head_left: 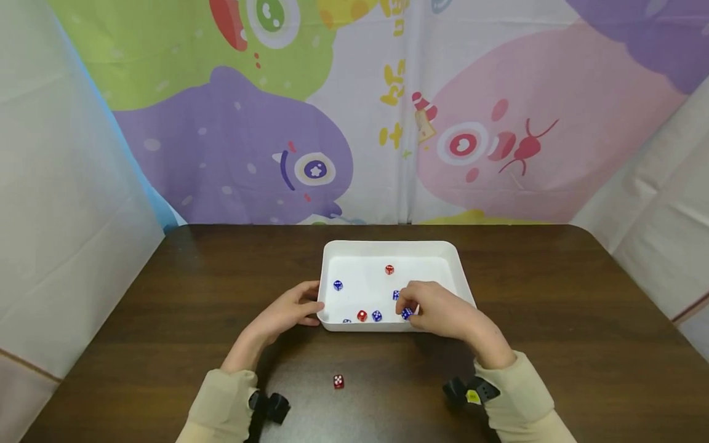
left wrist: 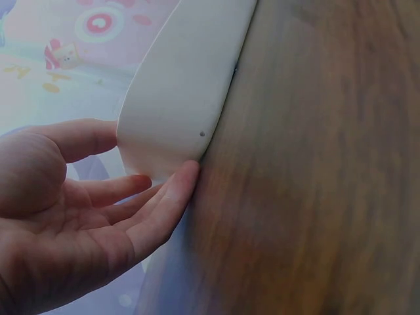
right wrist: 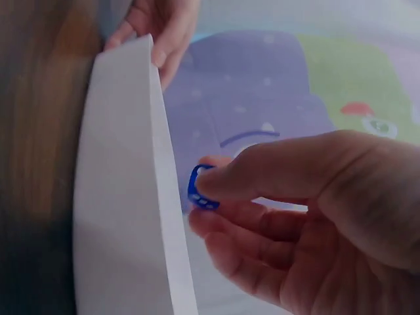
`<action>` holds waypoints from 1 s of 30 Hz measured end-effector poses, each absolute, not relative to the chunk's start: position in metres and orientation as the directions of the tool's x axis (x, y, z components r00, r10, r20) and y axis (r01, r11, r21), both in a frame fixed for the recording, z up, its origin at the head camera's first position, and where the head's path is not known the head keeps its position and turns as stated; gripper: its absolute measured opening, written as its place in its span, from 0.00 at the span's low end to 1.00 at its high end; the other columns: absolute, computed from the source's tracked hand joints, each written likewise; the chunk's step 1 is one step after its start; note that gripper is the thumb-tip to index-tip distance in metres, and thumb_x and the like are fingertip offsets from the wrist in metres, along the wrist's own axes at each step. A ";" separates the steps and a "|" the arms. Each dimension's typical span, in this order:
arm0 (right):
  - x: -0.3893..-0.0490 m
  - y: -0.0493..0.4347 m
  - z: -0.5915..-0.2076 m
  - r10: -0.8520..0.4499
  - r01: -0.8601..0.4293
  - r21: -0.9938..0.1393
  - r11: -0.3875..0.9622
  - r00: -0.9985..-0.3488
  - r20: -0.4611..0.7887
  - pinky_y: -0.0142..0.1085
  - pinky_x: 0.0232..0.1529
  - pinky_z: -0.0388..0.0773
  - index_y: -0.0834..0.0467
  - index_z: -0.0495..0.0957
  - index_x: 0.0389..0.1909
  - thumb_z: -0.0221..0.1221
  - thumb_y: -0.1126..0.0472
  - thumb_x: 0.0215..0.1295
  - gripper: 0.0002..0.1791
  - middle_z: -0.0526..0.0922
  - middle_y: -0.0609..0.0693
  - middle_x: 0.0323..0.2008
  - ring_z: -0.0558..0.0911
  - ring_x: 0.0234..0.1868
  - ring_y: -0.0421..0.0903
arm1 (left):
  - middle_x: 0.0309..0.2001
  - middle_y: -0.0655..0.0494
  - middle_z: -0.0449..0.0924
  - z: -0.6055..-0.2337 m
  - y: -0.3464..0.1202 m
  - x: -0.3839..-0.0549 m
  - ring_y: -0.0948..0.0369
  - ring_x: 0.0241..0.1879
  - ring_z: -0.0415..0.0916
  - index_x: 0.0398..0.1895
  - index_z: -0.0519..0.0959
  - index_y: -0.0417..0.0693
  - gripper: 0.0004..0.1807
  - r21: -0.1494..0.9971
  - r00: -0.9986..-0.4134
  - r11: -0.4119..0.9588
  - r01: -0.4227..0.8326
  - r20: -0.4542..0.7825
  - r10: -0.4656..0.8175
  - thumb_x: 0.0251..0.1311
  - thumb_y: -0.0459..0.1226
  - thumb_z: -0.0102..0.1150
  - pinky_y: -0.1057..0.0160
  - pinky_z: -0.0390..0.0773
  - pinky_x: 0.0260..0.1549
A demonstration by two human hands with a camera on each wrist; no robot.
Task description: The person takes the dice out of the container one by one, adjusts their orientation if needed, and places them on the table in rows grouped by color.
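We see a blue die pinched in the right grip, tucked between the thumb tip and the finger opposite it; in the right wrist view it sits right at the fingertips, part of it covered by the thumb. It is inside the outline of a white tray, right of the middle of its near edge. Just beyond the fingers we make out a second blue die, partly hidden by them. Along the tray's near edge, toward its near left corner, we find another blue die, a red die, and one more blue die mostly hidden by the rim. A further blue die lies by the left edge, and a red one toward the far edge. The left grip holds the tray at its near left corner, digits touching rim and lower edge. On the tabletop, between the tray and the near edge, we see a red die with white pips. A cartoon-printed curtain hangs behind the tabletop's far edge.
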State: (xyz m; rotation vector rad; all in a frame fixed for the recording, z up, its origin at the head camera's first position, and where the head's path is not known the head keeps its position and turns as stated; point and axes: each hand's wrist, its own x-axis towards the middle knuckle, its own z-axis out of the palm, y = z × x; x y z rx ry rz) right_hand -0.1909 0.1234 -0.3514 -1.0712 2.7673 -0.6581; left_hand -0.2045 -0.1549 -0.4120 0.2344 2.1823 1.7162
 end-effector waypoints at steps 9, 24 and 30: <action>-0.172 0.099 -0.352 -0.727 -0.651 -0.469 0.597 -0.686 0.026 0.25 0.26 0.70 0.57 0.76 0.27 0.58 0.67 0.46 0.05 0.73 0.42 0.23 0.71 0.24 0.35 | 0.50 0.38 0.62 -0.412 -0.155 -0.205 0.51 0.43 0.68 0.59 0.56 0.38 0.27 0.964 -0.924 0.255 -0.077 -0.165 0.344 0.55 0.32 0.49 0.58 0.76 0.35; -0.140 0.065 -0.351 -0.839 -0.759 -0.412 0.505 -0.543 -0.028 0.18 0.24 0.66 0.53 0.75 0.26 0.60 0.63 0.46 0.05 0.71 0.39 0.22 0.69 0.23 0.30 | 0.50 0.38 0.62 -0.411 -0.154 -0.204 0.52 0.43 0.68 0.59 0.56 0.38 0.26 0.961 -0.925 0.267 -0.074 -0.166 0.342 0.56 0.32 0.49 0.58 0.76 0.35; -0.126 0.049 -0.361 -0.900 -0.857 -0.318 0.405 -0.435 0.026 0.15 0.22 0.61 0.50 0.76 0.25 0.61 0.60 0.45 0.05 0.68 0.36 0.22 0.65 0.22 0.28 | 0.50 0.38 0.62 -0.410 -0.154 -0.205 0.52 0.43 0.68 0.58 0.56 0.38 0.26 0.961 -0.925 0.266 -0.070 -0.163 0.344 0.56 0.32 0.48 0.58 0.76 0.35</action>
